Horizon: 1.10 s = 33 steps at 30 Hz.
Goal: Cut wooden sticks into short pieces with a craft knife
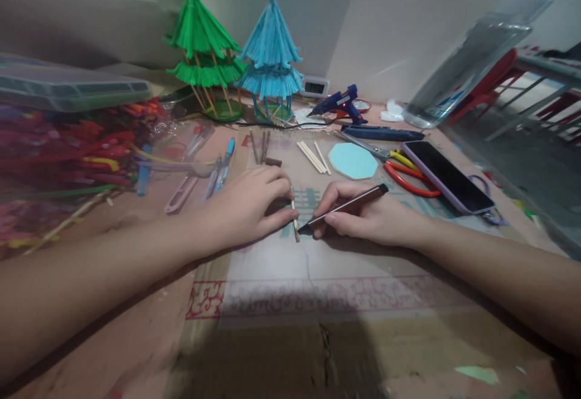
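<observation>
1. The thin wooden stick [296, 230] is between the two hands, its near end brown; it looks light, stiff and easily snapped, so a gentle pinch along its length should suit it.
2. The left hand [261, 202] has its grip closed on the stick, thumb against fingers, leaving the near end exposed.
3. The right hand [372, 217] has its grip closed around a brown marker [349, 204], probably smooth and best held low (its nib meets the stick or sits just beside it; I cannot tell which).
4. Beyond lie pale sticks [311, 158] and a light-blue octagon [353, 161], easily nudged.
5. The phone [447, 176] bounds the right; the desk [131, 356] offers most room nearer the body, over cardboard [267, 350].
</observation>
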Motion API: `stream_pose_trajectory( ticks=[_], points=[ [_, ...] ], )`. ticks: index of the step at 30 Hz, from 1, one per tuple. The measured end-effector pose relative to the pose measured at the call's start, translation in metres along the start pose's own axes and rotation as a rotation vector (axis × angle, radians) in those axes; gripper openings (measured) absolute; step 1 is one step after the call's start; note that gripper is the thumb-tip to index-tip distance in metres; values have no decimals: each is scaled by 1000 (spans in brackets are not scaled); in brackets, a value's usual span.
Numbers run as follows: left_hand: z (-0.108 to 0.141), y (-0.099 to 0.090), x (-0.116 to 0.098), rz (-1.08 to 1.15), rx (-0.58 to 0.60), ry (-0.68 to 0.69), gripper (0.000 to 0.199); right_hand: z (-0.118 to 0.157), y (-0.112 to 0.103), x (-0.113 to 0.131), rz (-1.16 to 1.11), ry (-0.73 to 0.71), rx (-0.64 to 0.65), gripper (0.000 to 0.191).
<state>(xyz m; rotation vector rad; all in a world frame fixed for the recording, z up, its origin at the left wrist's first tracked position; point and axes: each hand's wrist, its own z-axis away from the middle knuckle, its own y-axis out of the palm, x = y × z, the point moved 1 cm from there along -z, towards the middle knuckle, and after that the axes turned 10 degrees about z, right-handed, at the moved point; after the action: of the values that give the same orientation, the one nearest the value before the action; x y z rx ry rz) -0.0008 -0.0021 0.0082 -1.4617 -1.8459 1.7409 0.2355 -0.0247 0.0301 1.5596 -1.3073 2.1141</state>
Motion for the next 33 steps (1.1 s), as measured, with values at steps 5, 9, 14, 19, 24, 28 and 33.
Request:
stream_pose_trajectory(
  ticks=[5,9,14,19,24,28,33],
  points=[
    [0,-1,0,-5,7,6,21,-2,2,2,3,27,-27,11],
    [0,-1,0,-17,15,6,22,-1,1,0,-6,17,-6,13],
    [0,0,1,-12,10,9,22,0,0,-1,12,-15,54,13],
    [1,1,1,-10,3,6,23,-2,1,-1,3,-4,-45,10],
    [0,-1,0,-17,13,-2,22,-1,1,-1,-11,11,12,12],
    [0,-1,0,4,4,6,22,-1,2,0,-16,28,-29,8],
    [1,-1,0,-4,7,5,25,-1,3,0,-23,4,-23,7]
  ],
)
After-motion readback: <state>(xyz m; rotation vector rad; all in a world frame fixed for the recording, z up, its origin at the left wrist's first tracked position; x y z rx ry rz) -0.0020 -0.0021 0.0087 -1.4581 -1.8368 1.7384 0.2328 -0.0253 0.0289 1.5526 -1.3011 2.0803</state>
